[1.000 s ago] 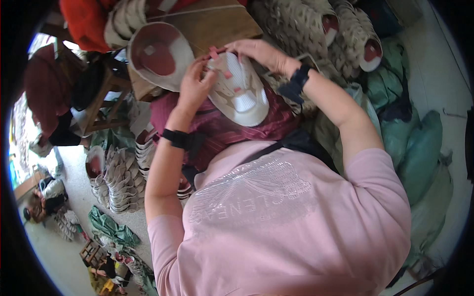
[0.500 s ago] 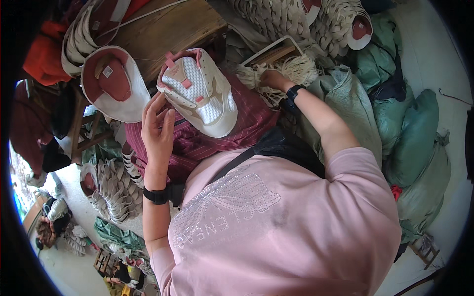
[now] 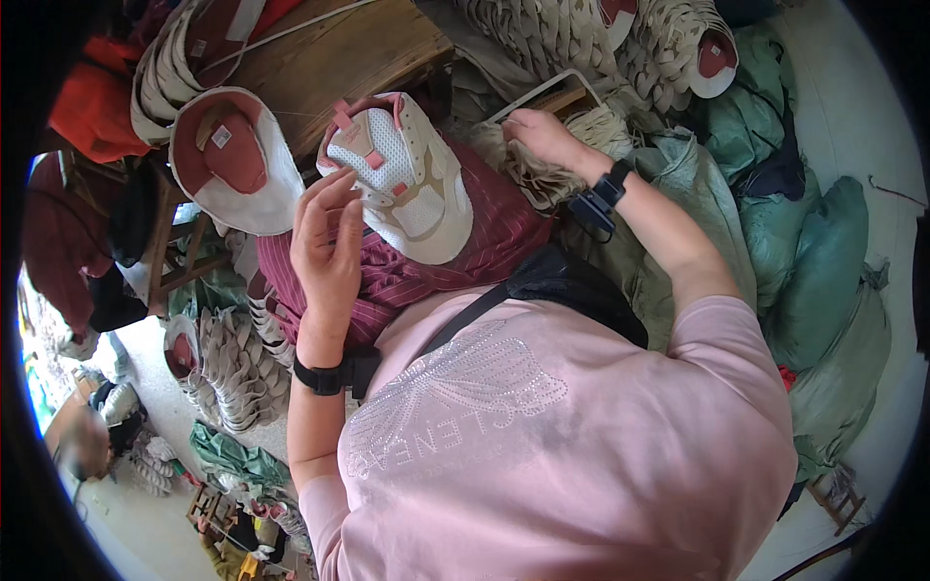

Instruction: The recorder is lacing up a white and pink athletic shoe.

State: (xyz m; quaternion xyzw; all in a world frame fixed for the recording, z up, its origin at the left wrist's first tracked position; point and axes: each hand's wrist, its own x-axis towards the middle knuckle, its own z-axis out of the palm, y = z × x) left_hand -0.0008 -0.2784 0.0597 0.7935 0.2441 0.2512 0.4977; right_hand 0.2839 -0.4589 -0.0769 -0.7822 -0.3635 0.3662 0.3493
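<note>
A white and beige shoe upper (image 3: 438, 215) with pink trim and a pink pull tab lies across my lap on dark red striped cloth (image 3: 484, 232). My left hand (image 3: 327, 237) is beside its left edge, fingers loosely bent and apart, with the fingertips close to the tongue; I see nothing held in it. To the right of the shoe, my right hand (image 3: 547, 137) is closed at a bundle of off-white shoelaces (image 3: 601, 131), with strands showing just below the fingers. The fingertips themselves are partly hidden.
Another shoe upper (image 3: 281, 174) with a red lining leans at the left by a wooden bench (image 3: 329, 63). Stacked uppers (image 3: 668, 48) lie at the far right. A white-rimmed basket (image 3: 552, 82) stands behind the laces. Green sacks (image 3: 819, 271) line the right side.
My right hand has lifted out of the laces and moved slightly up and right, its wrist turning. My left hand has shifted a little right over the shoe's edge.
</note>
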